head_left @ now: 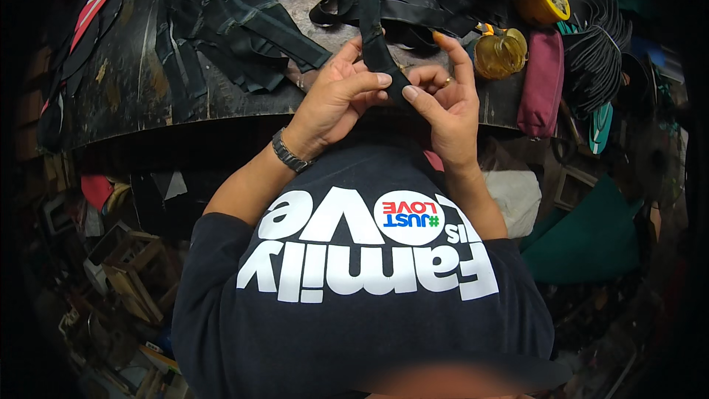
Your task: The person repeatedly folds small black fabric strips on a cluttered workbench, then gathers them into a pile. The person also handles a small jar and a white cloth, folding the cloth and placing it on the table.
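Dark shirt [354, 303], hands below cluttered black worktable [125, 96].

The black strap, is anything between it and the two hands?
No. Both hands already pinch the black strap: left hand and right hand grip its lower end with bare fingers, above the dark worktable.

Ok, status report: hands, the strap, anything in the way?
Left hand and right hand both pinching the black strap. Strap raised above the worktable. Loose black strips behind; nothing between the hands.
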{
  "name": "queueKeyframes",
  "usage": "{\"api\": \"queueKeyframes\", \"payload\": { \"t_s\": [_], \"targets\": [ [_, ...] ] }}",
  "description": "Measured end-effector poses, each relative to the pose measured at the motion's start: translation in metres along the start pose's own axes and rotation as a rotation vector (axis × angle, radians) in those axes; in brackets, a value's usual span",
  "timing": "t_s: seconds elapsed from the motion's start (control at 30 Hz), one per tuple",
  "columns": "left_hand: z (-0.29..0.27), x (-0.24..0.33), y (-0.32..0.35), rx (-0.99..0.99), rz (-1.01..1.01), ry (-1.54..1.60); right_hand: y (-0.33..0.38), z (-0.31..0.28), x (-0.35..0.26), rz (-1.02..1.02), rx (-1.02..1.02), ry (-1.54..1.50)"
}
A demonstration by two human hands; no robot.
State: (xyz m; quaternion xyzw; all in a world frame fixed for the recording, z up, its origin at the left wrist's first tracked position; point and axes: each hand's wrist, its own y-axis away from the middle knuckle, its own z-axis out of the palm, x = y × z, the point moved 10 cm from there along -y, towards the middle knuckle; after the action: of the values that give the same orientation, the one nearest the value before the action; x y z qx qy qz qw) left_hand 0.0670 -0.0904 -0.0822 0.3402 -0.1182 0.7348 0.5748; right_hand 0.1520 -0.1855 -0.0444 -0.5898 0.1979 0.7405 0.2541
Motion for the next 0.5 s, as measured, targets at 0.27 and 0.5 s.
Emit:
{"api": "queueKeyframes", "payload": {
  "t_s": [0.27, 0.5],
  "targets": [
    [0.001, 0.014, 0.004, 0.037, 0.228, -0.206, 0.004, 0.011, -0.023, -0.243, 0.070, 0.169],
    [-0.002, 0.013, 0.004, 0.054, 0.224, -0.230, -0.001, 0.013, -0.030, -0.380, 0.061, 0.271]
  ]
}}
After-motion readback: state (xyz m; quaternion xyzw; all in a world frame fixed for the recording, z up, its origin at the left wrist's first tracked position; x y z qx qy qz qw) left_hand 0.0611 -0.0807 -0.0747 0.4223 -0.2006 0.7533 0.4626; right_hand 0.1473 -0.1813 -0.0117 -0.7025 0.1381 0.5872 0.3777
